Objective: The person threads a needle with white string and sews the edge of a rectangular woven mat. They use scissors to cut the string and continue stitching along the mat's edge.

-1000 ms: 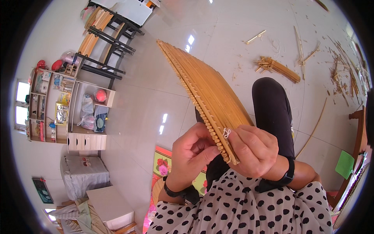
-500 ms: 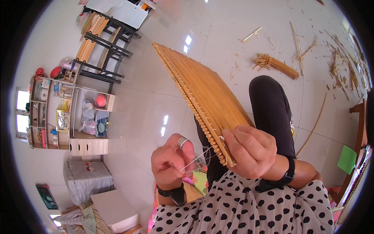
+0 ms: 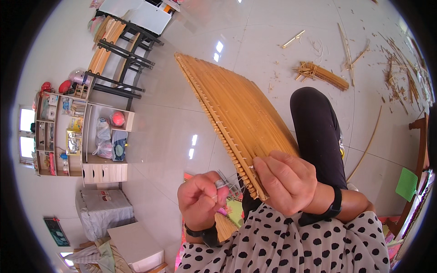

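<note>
My right hand (image 3: pixel 287 182) grips the near corner of a stiff golden-brown panel (image 3: pixel 241 104) made of narrow slats that look like bamboo or reed. The fingers lie on its upper face, the thumb side near the bound edge (image 3: pixel 218 129). White stitches run along that edge beside a row of small rounded ends. To the left, my left hand (image 3: pixel 202 198) is closed in a pinch, apart from the panel. A silver ring-like thimble (image 3: pixel 220 184) sits on one finger. A little pale thread shows at the fingertips; fine strands hang between this hand and the panel's edge.
Beyond my knee (image 3: pixel 314 102), a bundle of slats (image 3: pixel 325 76) lies on the tiled floor. Scattered strips (image 3: pixel 400 77) lie at the far right, near a long curved strip (image 3: pixel 368 145). Shelves (image 3: pixel 68 132) and a black-framed rack (image 3: pixel 125 57) stand left.
My left hand has turned and shifted slightly; the taut thread seen earlier no longer shows as a straight line. The panel has tilted, its near corner moving left with my right hand.
</note>
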`<state>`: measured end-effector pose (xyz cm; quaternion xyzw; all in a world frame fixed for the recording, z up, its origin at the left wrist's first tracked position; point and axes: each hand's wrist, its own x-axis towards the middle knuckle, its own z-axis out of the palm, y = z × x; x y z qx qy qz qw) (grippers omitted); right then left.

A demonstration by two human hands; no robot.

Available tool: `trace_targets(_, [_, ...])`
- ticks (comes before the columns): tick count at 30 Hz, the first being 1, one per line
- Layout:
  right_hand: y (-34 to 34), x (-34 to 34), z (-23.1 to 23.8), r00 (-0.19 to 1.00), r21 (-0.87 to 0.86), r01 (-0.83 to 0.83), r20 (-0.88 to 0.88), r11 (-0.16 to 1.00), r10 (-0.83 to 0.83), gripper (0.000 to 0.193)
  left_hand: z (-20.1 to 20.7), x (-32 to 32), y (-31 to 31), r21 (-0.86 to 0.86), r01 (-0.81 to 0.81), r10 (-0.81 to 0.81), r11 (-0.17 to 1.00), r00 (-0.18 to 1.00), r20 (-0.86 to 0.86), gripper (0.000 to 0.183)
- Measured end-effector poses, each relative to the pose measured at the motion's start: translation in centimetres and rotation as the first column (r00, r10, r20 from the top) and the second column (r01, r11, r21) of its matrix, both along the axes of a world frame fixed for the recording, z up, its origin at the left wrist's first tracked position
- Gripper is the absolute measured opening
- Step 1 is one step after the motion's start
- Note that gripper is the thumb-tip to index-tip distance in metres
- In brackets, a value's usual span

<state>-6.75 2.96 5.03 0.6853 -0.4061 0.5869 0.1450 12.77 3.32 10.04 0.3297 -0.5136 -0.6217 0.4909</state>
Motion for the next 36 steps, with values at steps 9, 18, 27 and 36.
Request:
trace_targets(9, [-0.1, -1.0, 0.5, 1.000, 0.038, -0.028, 0.005, 0.999, 0.028, 0.032, 0.5, -0.1, 0.1, 0.001, -0.065, 0.065, 0.998, 0.997, 0.037, 0.010])
trace_targets(18, [-1.2, -2.7, 0.6, 0.979, 0.157, 0.066, 0.180, 0.985, -0.094, 0.028, -3.6, 4.7, -5.0, 0.381, -0.027, 0.019, 0.924, 1.000, 0.023, 0.031])
trace_targets(27, [-3.1, -5.1, 1.0, 0.964, 0.270, 0.113, 0.204, 0.956, -0.172, 0.017, 0.8, -1.6, -4.5, -0.107, 0.020, 0.014, 0.994, 0.953, 0.302, 0.015])
trace_targets(36, [-3.1, -5.5, 1.4, 0.961, 0.306, 0.127, 0.197, 0.944, -0.193, 0.016, -0.5, -8.9, -7.0, -0.792, 0.094, 0.403, 0.603, 0.821, 0.404, 0.011])
